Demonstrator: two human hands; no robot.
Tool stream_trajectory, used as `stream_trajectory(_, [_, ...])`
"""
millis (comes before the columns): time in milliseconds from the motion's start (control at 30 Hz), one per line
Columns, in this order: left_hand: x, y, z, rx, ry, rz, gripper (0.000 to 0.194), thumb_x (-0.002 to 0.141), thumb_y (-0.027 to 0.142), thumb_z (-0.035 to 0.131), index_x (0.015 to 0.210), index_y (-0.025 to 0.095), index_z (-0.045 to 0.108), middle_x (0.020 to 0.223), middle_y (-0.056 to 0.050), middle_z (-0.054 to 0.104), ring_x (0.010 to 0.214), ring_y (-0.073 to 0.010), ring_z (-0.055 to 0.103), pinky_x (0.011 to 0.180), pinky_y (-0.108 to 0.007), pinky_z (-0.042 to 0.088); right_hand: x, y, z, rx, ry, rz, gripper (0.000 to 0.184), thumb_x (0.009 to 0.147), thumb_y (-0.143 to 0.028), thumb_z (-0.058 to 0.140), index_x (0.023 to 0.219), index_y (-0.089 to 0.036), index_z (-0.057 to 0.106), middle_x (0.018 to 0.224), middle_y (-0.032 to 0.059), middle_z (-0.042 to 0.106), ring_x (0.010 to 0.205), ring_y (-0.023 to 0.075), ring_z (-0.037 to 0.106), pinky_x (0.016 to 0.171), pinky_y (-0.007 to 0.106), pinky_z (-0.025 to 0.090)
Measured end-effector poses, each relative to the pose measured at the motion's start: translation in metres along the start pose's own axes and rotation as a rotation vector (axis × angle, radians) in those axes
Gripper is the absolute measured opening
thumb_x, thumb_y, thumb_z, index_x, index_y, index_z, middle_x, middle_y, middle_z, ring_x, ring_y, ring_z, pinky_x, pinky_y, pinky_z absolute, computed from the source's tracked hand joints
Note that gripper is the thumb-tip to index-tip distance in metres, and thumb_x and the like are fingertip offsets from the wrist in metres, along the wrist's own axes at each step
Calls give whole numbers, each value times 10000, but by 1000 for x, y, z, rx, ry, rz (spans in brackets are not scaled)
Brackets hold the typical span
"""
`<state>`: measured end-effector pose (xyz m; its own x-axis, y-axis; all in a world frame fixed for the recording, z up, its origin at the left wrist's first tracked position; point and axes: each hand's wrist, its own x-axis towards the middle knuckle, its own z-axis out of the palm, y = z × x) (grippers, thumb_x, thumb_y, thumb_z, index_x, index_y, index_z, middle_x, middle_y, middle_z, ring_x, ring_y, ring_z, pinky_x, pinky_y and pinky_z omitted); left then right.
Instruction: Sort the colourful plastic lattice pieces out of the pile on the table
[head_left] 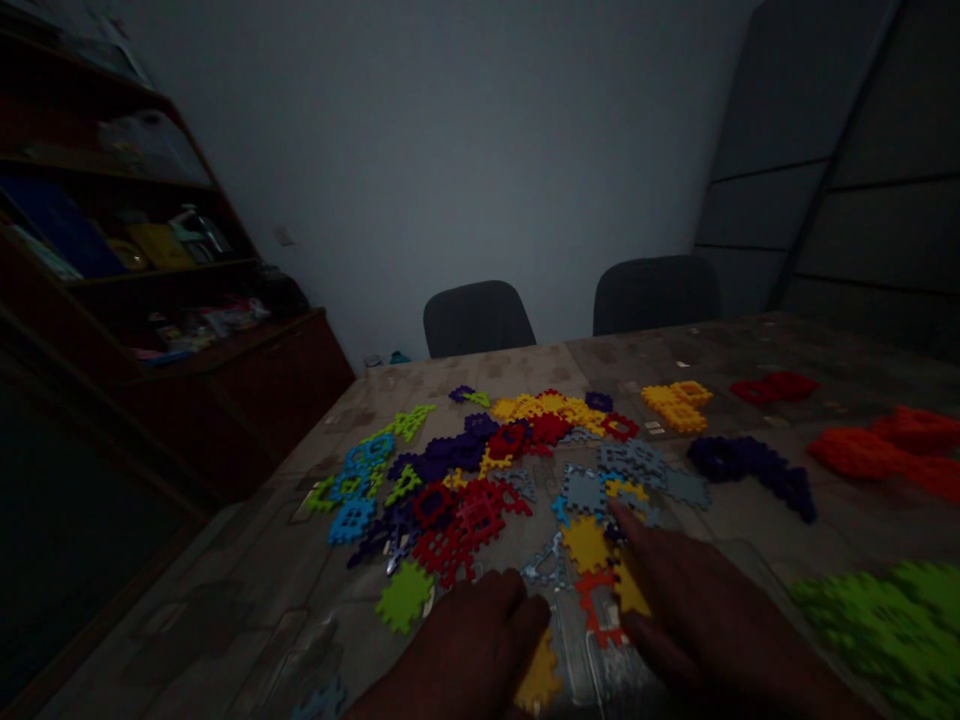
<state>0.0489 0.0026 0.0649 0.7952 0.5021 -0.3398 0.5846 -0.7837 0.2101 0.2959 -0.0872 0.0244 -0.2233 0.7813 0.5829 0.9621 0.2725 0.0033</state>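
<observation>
A: Right hand (pixel 694 590)?
B: Thumb and forefinger spread apart, yellow piece (pixel 631 588) in the gap between them. Firm hold: cannot tell.
A: Left hand (pixel 478 628)?
B: Fingers curled. Second yellow piece (pixel 541 678) just beside the thumb, partly hidden; grip cannot be told.
A: Between both?
B: Orange frame piece (pixel 594 579), with a third yellow piece (pixel 586 544) just beyond.
</observation>
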Motion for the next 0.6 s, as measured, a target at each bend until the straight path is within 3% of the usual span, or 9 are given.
stream_trajectory(200, [1,0,-9,-12,-33,-34,666,680,249,862,1292,237,599,1153,-118,670,994,-333,655,831,-390,521,34,-10,0,97,-113,-47,938,812,-83,538,1611,-185,58,1173,97,696,959,245,673,827,405,579])
stream_trajectory(367, [-1,-2,-9,-62,-44,-28,788,674,259,888,1382,235,542,1226,-125,650,1052,-357,640,885,-439,522,39,-10,17,120,-182,-52,788,779,-95,674,1490,-155,339,1222,125,662,1069,293,630,938,485,523])
stream_trajectory(600, [-2,-5,-4,-59,-10,8,841,651,277,903,1400,226,523,1256,-135,635,1066,-359,624,917,-471,515,43,-7,24,88,-171,-52,793,720,-111,725,1441,-93,395,1058,122,684,951,294,635,866,460,531])
